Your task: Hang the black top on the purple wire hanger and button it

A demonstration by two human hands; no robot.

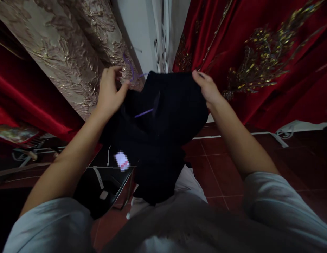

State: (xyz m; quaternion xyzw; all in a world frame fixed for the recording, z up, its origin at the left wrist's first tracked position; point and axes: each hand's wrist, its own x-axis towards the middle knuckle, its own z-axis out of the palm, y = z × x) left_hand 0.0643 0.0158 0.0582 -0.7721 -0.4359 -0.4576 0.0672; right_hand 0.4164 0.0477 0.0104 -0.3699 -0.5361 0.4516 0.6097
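A dark navy or black cloth (176,105) hangs in front of me, its lower part over my lap. My right hand (209,89) pinches its upper right corner, thumb on top. Beside the upper left edge is my left hand (110,93), its fingers curled and the thumb tip against a purple thread (132,70). The thread runs loosely from there to the cloth's top left corner. Another purple strand (144,112) lies across a dark fold or opening in the cloth. Folds hide how the cloth is shaped.
On the left, a black seat or table (87,189) holds a lit phone (122,161), a white cable (109,156) and a pale-strapped watch (103,194). Red embellished gowns (218,42) and a beige textured gown (81,52) hang close ahead, over a red tiled floor (218,168).
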